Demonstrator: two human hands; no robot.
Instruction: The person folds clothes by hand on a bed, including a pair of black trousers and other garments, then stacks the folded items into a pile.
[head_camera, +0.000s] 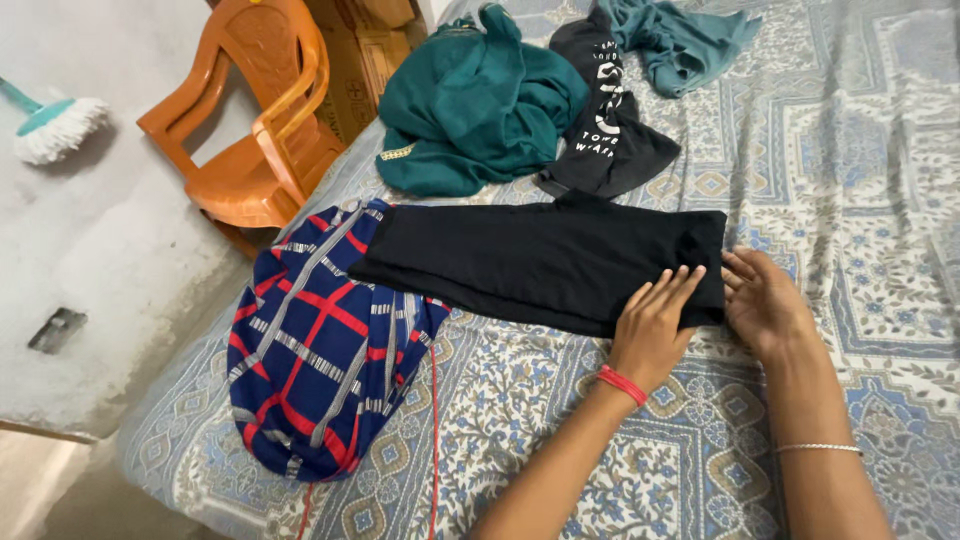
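A person's two bare hands work at the near end of a folded black garment (540, 262) spread on a bed covered with a blue-and-cream patterned sheet (850, 150). The left hand (655, 325), a red thread band at its wrist, lies palm down with fingers stretched flat on the cloth's lower right corner, pressing it rather than gripping. The right hand (765, 300), a thin silver bangle farther up its forearm, rests just beside it at the garment's right edge, palm turned inward and fingers loosely spread; its fingertips meet the fabric's side, and whether they pinch the edge cannot be told. The garment runs away from both hands to the left as a long flat strip.

Past its far end, well left of the left hand, lies a bundle of blue cloth with red and grey checks (320, 350), the black strip overlapping its upper part. Beyond the hands, farther up the bed, sit a heaped teal garment (470, 110), a black top with white printing (610, 110) and a crumpled grey-blue garment (680, 40). Off the bed's left side stand an orange plastic chair (255, 120) and, near the wall, a mop head with a teal handle (55, 125).
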